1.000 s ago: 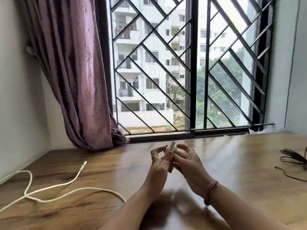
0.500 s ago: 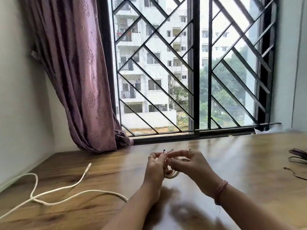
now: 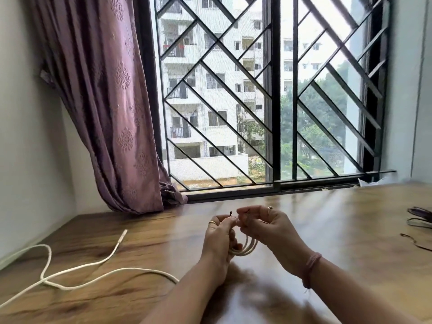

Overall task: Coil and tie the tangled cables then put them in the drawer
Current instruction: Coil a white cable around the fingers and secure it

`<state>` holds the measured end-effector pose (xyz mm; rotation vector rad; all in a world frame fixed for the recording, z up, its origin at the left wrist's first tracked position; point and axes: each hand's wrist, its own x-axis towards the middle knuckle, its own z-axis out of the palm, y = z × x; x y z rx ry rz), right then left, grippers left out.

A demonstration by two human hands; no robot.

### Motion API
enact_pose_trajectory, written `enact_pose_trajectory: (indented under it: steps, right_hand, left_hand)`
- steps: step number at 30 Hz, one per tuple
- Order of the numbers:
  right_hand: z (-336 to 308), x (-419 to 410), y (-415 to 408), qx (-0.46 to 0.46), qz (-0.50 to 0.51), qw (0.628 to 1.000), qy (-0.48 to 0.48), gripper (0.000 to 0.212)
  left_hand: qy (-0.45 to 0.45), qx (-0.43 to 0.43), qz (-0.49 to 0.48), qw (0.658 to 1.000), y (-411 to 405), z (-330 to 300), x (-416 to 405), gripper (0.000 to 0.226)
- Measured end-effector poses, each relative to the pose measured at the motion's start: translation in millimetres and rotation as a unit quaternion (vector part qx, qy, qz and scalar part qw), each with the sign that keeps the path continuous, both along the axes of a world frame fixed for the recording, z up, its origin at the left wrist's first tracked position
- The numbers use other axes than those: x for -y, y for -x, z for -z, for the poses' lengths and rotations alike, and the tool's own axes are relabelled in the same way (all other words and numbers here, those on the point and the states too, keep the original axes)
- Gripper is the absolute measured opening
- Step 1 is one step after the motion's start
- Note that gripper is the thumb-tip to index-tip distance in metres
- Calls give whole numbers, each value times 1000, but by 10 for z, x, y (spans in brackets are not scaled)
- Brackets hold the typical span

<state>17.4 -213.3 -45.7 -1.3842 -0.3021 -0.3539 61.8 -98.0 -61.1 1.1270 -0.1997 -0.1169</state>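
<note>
Head view: small white coil (image 3: 244, 247) hangs between both hands, just above the wooden tabletop (image 3: 339, 225), centre of frame. Its loops droop below the fingers, long axis roughly vertical, top bunched at the fingertips. Left hand (image 3: 219, 235) has fingers curled round the left side of the coil, thumb and forefinger pinching up top; right hand (image 3: 264, 226) pinches at the top of the bundle, fingers curled, a few loops running under its palm. A thin tie with a dark tip (image 3: 231, 213) sticks up between the two sets of fingertips; can't tell whether it's a twist tie or the cable's own end, it's blurred. Both hands are touching the coil, neither nearer; judgement: the next move is wrapping that tie round the top of the bundle, so it turns on the tie sitting above the loops, at the fingertips, with the coil hanging clear below. Count: one coil in hand, one loose white cable (image 3: 77, 270) sprawled on the table well to the left with its plug end (image 3: 122, 236) pointing toward the window, one dark cable bundle (image 3: 420, 217) at the far right edge, partly cut off. So three cables visible, one mid-tie, two apparently untouched. No drawer in view. Curtain (image 3: 109, 101) and barred window (image 3: 268, 90) behind.
</note>
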Motion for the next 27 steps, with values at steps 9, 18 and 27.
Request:
enact_pose_trajectory:
  steps: [9,18,27]
  right_hand:
    - [-35,37,1,-28,5,1000,11,33]
    - [-64,91,7,-86,21,996,35,24]
    - [-103,100,56,-109,62,991,51,32]
  left_hand:
    - [-24,32,0,999,13,0,-5,8]
    - [-68,84,-31,994,1,37,11,8]
    - [-83,84,-51,992,-30,31,-5,10]
